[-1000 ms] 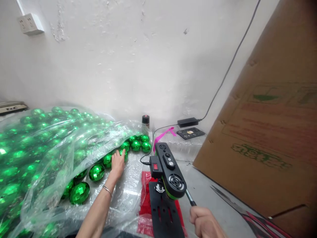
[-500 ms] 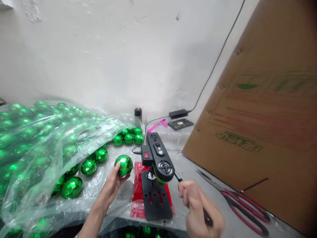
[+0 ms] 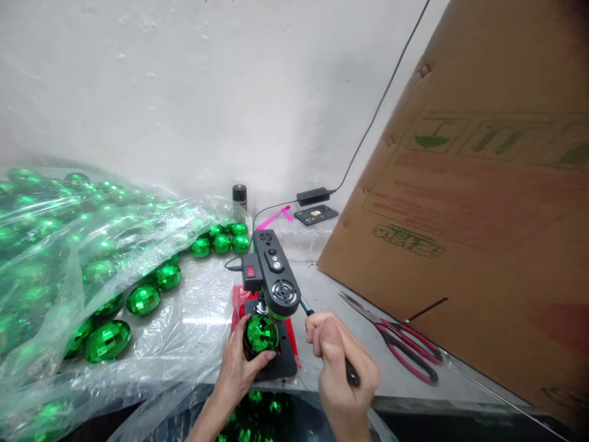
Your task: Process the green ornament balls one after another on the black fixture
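A shiny green mirrored ball (image 3: 262, 334) is held in my left hand (image 3: 239, 362), its thumb and fingers curved around the sides. The ball sits over the black slotted base plate (image 3: 286, 362) of a small black machine (image 3: 277, 273), close to the machine's front end. My right hand (image 3: 343, 362) is wrapped around the black-ended handle (image 3: 352, 373) of a metal lever that reaches to the machine's head. Red plastic film (image 3: 238, 299) lies under the base plate. A red switch (image 3: 250, 271) shows on the machine's left side.
A clear plastic bag (image 3: 138, 245) of green balls covers the left side, with several loose balls (image 3: 143, 299) before it. Red-and-black scissors (image 3: 400, 344) lie right, near a large cardboard box (image 3: 460, 184). Behind stand a dark can (image 3: 240, 195), a power adapter (image 3: 313, 196) and a phone (image 3: 316, 215).
My left hand has brought the green ball rightward and down, from beside the machine to over its base plate. My right hand still grips the lever. The camera view has shifted slightly.
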The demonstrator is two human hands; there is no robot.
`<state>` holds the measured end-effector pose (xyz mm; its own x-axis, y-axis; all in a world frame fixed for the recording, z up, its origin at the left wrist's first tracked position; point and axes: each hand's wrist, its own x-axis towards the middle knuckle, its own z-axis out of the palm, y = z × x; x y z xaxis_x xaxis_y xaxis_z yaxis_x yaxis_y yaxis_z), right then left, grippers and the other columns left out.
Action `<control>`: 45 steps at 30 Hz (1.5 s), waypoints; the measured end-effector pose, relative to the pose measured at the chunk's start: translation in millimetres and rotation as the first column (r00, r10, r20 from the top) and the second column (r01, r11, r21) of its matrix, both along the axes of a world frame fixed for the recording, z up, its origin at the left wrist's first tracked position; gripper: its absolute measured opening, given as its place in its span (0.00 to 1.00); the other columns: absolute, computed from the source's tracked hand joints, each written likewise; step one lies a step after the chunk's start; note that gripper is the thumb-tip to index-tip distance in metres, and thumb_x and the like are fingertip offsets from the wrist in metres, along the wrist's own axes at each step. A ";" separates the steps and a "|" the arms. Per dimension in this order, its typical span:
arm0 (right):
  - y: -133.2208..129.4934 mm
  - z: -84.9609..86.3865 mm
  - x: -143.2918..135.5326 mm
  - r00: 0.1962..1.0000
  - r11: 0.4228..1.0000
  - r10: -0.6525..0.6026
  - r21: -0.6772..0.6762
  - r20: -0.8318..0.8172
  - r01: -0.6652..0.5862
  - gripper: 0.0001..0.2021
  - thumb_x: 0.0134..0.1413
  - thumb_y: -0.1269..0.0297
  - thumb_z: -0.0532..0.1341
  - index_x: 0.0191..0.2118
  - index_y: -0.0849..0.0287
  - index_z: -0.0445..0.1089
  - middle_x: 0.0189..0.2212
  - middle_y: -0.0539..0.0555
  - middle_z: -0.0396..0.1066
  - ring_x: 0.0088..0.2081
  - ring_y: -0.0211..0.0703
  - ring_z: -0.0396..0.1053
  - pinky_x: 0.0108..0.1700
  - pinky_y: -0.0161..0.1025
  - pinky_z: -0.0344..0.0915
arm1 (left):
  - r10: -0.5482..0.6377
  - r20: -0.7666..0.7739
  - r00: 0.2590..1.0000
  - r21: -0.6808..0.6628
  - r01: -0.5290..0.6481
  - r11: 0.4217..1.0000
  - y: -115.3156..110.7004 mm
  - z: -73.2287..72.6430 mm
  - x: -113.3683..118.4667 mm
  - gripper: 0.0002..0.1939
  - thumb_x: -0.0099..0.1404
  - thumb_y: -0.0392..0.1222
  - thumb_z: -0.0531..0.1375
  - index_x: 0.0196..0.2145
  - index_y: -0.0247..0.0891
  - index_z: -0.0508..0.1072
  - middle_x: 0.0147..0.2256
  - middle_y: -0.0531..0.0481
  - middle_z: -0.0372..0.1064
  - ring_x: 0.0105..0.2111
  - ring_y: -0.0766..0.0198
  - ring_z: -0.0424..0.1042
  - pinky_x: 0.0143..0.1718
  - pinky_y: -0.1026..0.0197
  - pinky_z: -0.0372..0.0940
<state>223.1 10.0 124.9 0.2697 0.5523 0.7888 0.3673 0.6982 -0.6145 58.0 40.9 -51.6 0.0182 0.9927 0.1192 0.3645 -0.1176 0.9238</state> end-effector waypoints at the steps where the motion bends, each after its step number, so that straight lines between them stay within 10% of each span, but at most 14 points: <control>1: -0.4 -0.7 0.1 1.000 1.000 0.003 -0.002 0.000 -0.003 0.19 0.77 0.75 0.53 0.30 0.56 0.65 0.25 0.47 0.64 0.26 0.35 0.65 0.28 0.34 0.63 | -0.002 -0.038 0.999 0.027 0.003 1.000 -0.7 -3.2 0.5 0.42 0.58 0.53 0.75 0.67 0.42 0.72 0.60 0.35 0.80 0.60 0.34 0.79 0.63 0.30 0.74; 15: -3.8 -6.7 1.3 1.000 0.999 0.018 -0.031 0.016 -0.018 0.17 0.78 0.75 0.52 0.33 0.55 0.65 0.26 0.47 0.64 0.28 0.34 0.65 0.30 0.33 0.63 | 0.014 -0.246 0.969 0.266 0.054 0.962 -6.9 -21.5 11.5 0.40 0.58 0.43 0.73 0.66 0.38 0.71 0.61 0.31 0.79 0.61 0.31 0.79 0.62 0.27 0.75; 27: -4.4 -8.8 2.0 1.000 1.000 0.002 0.003 0.016 -0.002 0.18 0.77 0.77 0.53 0.31 0.55 0.61 0.25 0.47 0.62 0.26 0.33 0.64 0.27 0.33 0.61 | 0.019 0.021 1.000 0.022 -0.020 1.000 6.4 -24.5 37.5 0.44 0.50 0.47 0.73 0.64 0.36 0.72 0.57 0.35 0.79 0.58 0.36 0.79 0.65 0.30 0.73; 45: -3.0 -37.2 -6.9 0.995 0.991 -0.088 0.094 -0.048 0.092 0.21 0.79 0.73 0.51 0.28 0.56 0.59 0.24 0.46 0.60 0.25 0.33 0.61 0.27 0.35 0.57 | 0.063 0.039 0.997 0.045 -0.065 0.997 3.6 -31.3 40.8 0.45 0.47 0.46 0.73 0.63 0.35 0.73 0.56 0.34 0.80 0.57 0.36 0.80 0.63 0.31 0.74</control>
<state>216.2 6.9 87.6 0.3502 0.4464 0.8235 0.4055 0.7202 -0.5629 98.9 44.5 -82.9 -0.0502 0.9850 0.1648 0.3379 -0.1385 0.9309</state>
